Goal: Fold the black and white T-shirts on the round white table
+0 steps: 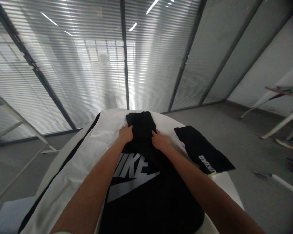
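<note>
A black cloth piece (156, 195) with a large grey NIKE print lies lengthwise over a white rounded table (234, 191). Its kind of item I cannot tell. At the far end the cloth narrows, and a black flap lies across it. My left hand (126, 133) pinches the left edge there, fingers curled at the fabric. Opposite it, my right hand (160, 140) grips the right edge with closed fingers. Both forearms reach over the cloth and partly cover the print. White fabric with a black stripe (88, 152) spreads out to the left, under my left forearm.
Another black cloth (205, 149) with white lettering hangs near the table's right edge. A pale metal frame (21, 120) stands at left. Glass partitions with blinds (151, 65) rise behind the table. A wooden-topped stand (283, 91) is at right, with a white tube (285, 185) on the floor.
</note>
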`<action>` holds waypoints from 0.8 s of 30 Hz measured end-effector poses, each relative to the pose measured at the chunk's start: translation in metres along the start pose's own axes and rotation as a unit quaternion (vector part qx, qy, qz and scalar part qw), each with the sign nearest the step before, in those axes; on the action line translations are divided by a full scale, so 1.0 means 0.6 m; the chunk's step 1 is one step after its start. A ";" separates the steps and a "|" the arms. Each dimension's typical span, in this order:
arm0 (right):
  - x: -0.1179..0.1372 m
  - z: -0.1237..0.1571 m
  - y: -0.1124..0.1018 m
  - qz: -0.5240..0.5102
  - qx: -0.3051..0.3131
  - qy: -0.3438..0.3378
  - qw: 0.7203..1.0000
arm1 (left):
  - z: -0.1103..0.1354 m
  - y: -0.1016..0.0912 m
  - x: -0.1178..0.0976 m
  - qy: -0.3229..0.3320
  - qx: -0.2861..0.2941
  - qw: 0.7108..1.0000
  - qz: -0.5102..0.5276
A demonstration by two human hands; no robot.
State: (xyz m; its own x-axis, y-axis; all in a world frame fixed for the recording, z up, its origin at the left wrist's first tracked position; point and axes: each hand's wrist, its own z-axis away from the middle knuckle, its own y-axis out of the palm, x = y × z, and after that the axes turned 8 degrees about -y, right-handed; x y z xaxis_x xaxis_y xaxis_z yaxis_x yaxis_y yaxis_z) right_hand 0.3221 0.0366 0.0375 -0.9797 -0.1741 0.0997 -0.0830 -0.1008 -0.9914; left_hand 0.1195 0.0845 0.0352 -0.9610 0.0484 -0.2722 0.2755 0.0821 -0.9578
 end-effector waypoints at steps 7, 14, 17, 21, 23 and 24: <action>0.003 0.091 -0.017 0.009 -0.113 -0.032 0.993 | 0.114 -0.031 -0.006 0.131 -0.066 0.989 -0.019; 0.006 0.233 0.001 0.014 -0.051 -0.102 0.993 | 0.255 -0.033 0.043 0.187 0.006 0.982 -0.018; 0.034 0.282 0.008 0.039 -0.068 -0.104 0.991 | 0.298 -0.035 0.052 0.173 -0.005 0.985 -0.029; 0.060 0.323 -0.004 0.067 -0.095 -0.126 0.985 | 0.344 -0.052 0.057 0.155 -0.015 0.987 -0.031; 0.059 0.332 -0.016 0.074 -0.100 -0.118 0.985 | 0.365 -0.060 0.064 0.150 -0.014 0.988 -0.022; 0.055 0.334 -0.021 0.076 -0.099 -0.110 0.986 | 0.375 -0.063 0.068 0.150 -0.011 0.988 -0.014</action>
State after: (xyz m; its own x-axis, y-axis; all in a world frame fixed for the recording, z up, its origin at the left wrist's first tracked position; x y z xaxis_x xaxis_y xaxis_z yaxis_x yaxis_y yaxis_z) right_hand 0.3275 -0.1643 0.0704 -0.9218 -0.3835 -0.0567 0.0056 0.1329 -0.9911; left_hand 0.0646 -0.1406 0.0392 -0.9187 0.3394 -0.2021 0.2520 0.1095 -0.9615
